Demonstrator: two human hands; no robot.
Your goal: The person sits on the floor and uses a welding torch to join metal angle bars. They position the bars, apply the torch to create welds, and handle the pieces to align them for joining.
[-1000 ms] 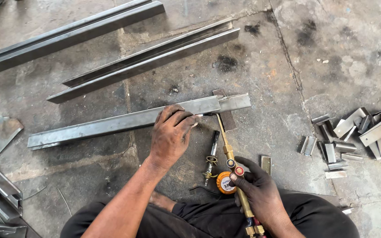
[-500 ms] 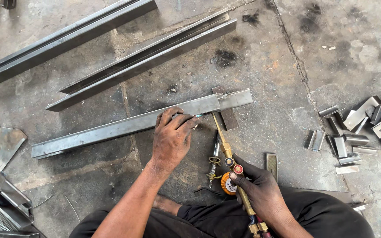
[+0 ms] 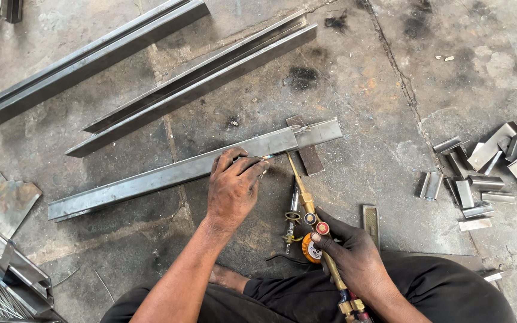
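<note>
Concrete floor at frame centre carries our steel channel (image 3: 192,170); our left hand (image 3: 233,188) lies flat on it, gripping nothing, while our right hand (image 3: 354,257) clasps the brass torch (image 3: 306,206). Its flame could burn those close fingers.

The left hand (image 3: 233,188) rests on the steel channel (image 3: 192,168) lying across the floor (image 3: 378,107), with two longer channel pairs (image 3: 198,81) beyond it. Just right of that hand lies the torch (image 3: 306,206), gripped lower down by the right hand (image 3: 354,260); short metal offcuts (image 3: 486,173) lie well apart to the right.
</note>
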